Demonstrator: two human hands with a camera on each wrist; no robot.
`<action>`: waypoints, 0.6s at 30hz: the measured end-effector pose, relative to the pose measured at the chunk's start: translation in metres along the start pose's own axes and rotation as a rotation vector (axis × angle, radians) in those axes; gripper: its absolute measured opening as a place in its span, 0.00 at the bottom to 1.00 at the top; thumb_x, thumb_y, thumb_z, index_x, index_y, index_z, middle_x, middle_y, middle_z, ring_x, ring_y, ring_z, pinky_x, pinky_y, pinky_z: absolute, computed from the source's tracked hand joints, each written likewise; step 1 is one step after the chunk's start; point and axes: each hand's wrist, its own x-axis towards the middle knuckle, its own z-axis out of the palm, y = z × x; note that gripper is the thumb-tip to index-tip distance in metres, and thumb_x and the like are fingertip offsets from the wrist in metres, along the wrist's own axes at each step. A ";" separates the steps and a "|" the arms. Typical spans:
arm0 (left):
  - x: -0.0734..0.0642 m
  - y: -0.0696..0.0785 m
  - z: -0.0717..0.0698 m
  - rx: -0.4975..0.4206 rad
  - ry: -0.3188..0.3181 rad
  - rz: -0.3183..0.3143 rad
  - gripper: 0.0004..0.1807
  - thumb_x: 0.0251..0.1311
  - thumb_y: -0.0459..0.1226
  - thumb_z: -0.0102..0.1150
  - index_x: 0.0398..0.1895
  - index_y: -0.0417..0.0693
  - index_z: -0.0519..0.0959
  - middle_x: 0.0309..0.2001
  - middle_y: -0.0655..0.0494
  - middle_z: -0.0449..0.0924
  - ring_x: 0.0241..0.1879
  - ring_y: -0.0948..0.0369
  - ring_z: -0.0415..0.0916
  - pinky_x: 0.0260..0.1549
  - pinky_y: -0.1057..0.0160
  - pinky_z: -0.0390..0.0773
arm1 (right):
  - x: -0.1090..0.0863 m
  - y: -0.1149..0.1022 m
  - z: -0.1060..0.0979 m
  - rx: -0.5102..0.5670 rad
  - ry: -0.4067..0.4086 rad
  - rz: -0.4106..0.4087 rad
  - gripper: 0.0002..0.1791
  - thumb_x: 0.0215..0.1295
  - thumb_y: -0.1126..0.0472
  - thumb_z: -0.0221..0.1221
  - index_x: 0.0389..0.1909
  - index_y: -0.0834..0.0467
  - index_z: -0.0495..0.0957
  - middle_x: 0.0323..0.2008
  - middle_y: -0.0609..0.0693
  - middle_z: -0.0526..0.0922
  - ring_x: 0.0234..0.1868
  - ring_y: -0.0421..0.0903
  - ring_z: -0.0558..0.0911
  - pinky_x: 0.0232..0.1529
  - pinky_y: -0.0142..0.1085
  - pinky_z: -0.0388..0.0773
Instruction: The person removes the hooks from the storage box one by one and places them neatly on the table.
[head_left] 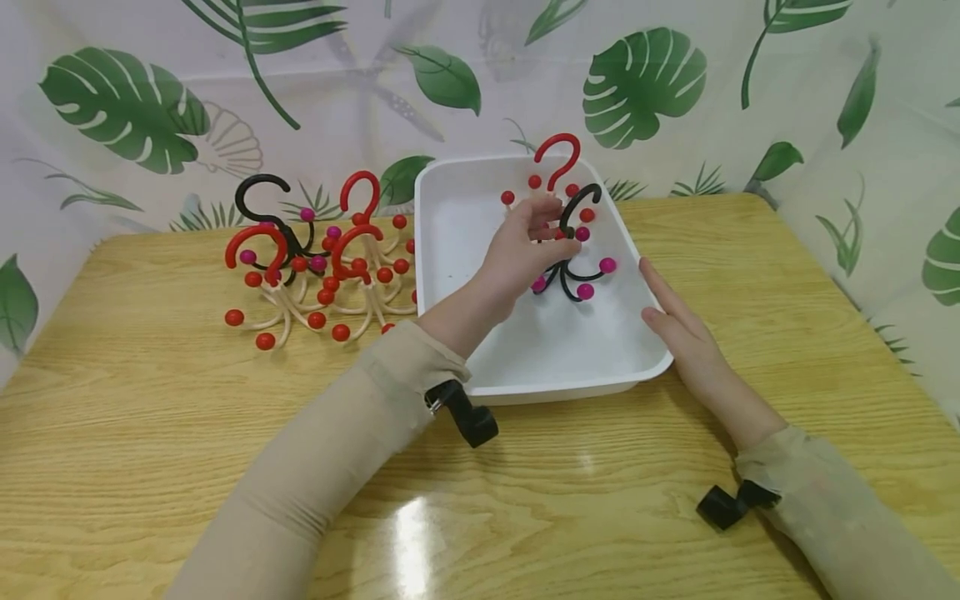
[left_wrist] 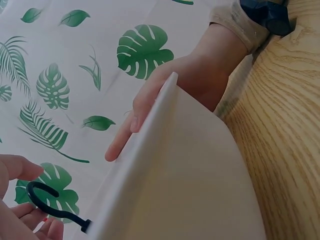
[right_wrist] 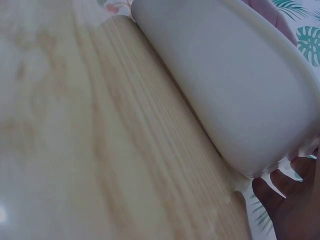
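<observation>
My left hand [head_left: 519, 250] is over the white tray [head_left: 465, 371], its thumb and fingers parted around a black hook hanger [head_left: 564, 271] with magenta ball tips. In the left wrist view, the black hook [left_wrist: 47, 206] shows between the thumb and the fingers without a visible grip. Behind that hand, a hanger with a red hook [head_left: 567, 158] and red balls stands in the tray, partly hidden. At the tray's right side, my right hand [head_left: 693, 354] rests with its fingers extended along the outer wall. The right wrist view shows its fingertips [right_wrist: 267, 192] at that wall.
Left of the tray, several hangers stand bunched on the wooden table [head_left: 187, 433]: a black hook [head_left: 258, 183] with magenta balls, and red hooks [head_left: 360, 187] on cream arms with red balls. A leaf-print cloth [head_left: 337, 92] hangs behind the table.
</observation>
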 end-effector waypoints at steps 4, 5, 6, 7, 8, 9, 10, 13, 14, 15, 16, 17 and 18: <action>0.001 0.000 0.000 0.024 -0.010 -0.015 0.29 0.53 0.36 0.63 0.58 0.55 0.65 0.51 0.63 0.69 0.46 0.62 0.67 0.40 0.67 0.76 | 0.000 0.000 0.000 -0.006 0.001 0.003 0.29 0.71 0.55 0.39 0.70 0.46 0.43 0.71 0.40 0.41 0.70 0.39 0.39 0.68 0.49 0.33; 0.001 -0.001 0.000 0.026 -0.014 -0.019 0.29 0.53 0.36 0.63 0.58 0.56 0.65 0.51 0.63 0.69 0.46 0.63 0.67 0.40 0.66 0.76 | 0.000 0.000 0.000 -0.007 0.000 0.005 0.29 0.70 0.55 0.39 0.70 0.46 0.43 0.71 0.40 0.41 0.70 0.39 0.39 0.67 0.49 0.33; 0.002 -0.002 0.001 0.027 -0.016 -0.021 0.28 0.53 0.36 0.63 0.57 0.56 0.65 0.50 0.63 0.69 0.45 0.63 0.67 0.40 0.66 0.76 | 0.000 0.000 0.000 -0.009 -0.001 0.010 0.29 0.70 0.55 0.39 0.70 0.46 0.43 0.71 0.40 0.41 0.70 0.39 0.39 0.67 0.50 0.33; 0.003 -0.002 0.001 0.025 -0.019 -0.019 0.28 0.53 0.36 0.63 0.57 0.57 0.65 0.50 0.63 0.69 0.45 0.63 0.67 0.40 0.66 0.76 | 0.000 0.000 0.000 -0.010 -0.002 0.013 0.29 0.70 0.54 0.39 0.70 0.46 0.43 0.71 0.40 0.41 0.70 0.40 0.39 0.67 0.50 0.32; 0.004 -0.003 0.001 0.022 -0.024 -0.017 0.27 0.53 0.36 0.63 0.56 0.57 0.65 0.50 0.63 0.69 0.45 0.63 0.67 0.41 0.65 0.76 | 0.000 0.000 0.000 -0.015 -0.003 0.017 0.29 0.70 0.54 0.39 0.70 0.45 0.43 0.71 0.39 0.41 0.70 0.40 0.38 0.67 0.51 0.32; 0.005 -0.004 0.001 0.020 -0.029 -0.013 0.27 0.53 0.36 0.62 0.56 0.56 0.65 0.50 0.63 0.69 0.45 0.62 0.67 0.42 0.64 0.76 | 0.000 -0.001 0.000 -0.016 -0.003 0.021 0.29 0.70 0.54 0.39 0.70 0.45 0.43 0.71 0.39 0.41 0.70 0.40 0.38 0.67 0.52 0.32; 0.005 -0.004 0.002 0.018 -0.034 -0.010 0.26 0.53 0.36 0.62 0.55 0.56 0.65 0.49 0.62 0.69 0.44 0.62 0.67 0.43 0.64 0.76 | 0.000 -0.001 -0.001 -0.016 -0.004 0.024 0.29 0.70 0.53 0.39 0.70 0.44 0.43 0.71 0.39 0.41 0.70 0.40 0.38 0.67 0.52 0.32; 0.007 -0.006 0.002 0.016 -0.048 -0.004 0.24 0.54 0.35 0.61 0.54 0.55 0.66 0.48 0.61 0.70 0.43 0.62 0.68 0.43 0.64 0.75 | 0.000 -0.001 -0.001 -0.014 -0.002 0.025 0.29 0.70 0.53 0.39 0.70 0.44 0.43 0.71 0.38 0.41 0.70 0.39 0.38 0.67 0.52 0.32; 0.008 -0.007 0.002 0.017 -0.051 -0.002 0.23 0.54 0.35 0.61 0.53 0.55 0.67 0.47 0.61 0.71 0.43 0.62 0.68 0.43 0.64 0.75 | 0.000 -0.001 -0.001 -0.016 -0.002 0.023 0.29 0.70 0.53 0.39 0.70 0.44 0.43 0.71 0.39 0.41 0.70 0.39 0.38 0.67 0.52 0.32; 0.008 -0.007 0.002 0.023 -0.052 0.001 0.22 0.55 0.35 0.61 0.53 0.55 0.68 0.46 0.61 0.71 0.42 0.62 0.69 0.42 0.65 0.75 | 0.000 -0.001 0.000 -0.014 -0.001 0.021 0.29 0.70 0.53 0.39 0.70 0.44 0.43 0.71 0.39 0.41 0.70 0.39 0.38 0.67 0.52 0.32; 0.008 -0.008 0.002 0.027 -0.053 0.005 0.21 0.55 0.35 0.60 0.51 0.54 0.69 0.45 0.60 0.72 0.42 0.62 0.69 0.41 0.66 0.75 | 0.000 -0.001 0.000 -0.012 0.000 0.017 0.29 0.70 0.53 0.39 0.70 0.45 0.43 0.71 0.39 0.41 0.70 0.39 0.39 0.67 0.51 0.32; 0.008 -0.008 0.002 0.034 -0.054 0.011 0.19 0.55 0.35 0.60 0.50 0.53 0.70 0.44 0.60 0.72 0.41 0.61 0.69 0.40 0.66 0.75 | 0.000 -0.001 0.000 -0.009 0.000 0.012 0.29 0.70 0.53 0.39 0.70 0.45 0.43 0.71 0.39 0.41 0.70 0.39 0.39 0.67 0.51 0.32; 0.008 -0.008 0.002 0.040 -0.054 0.016 0.17 0.56 0.35 0.59 0.49 0.52 0.71 0.43 0.59 0.73 0.41 0.61 0.69 0.39 0.66 0.75 | 0.000 -0.001 0.000 -0.008 0.000 0.008 0.29 0.70 0.53 0.39 0.70 0.45 0.44 0.71 0.40 0.41 0.70 0.39 0.39 0.67 0.51 0.33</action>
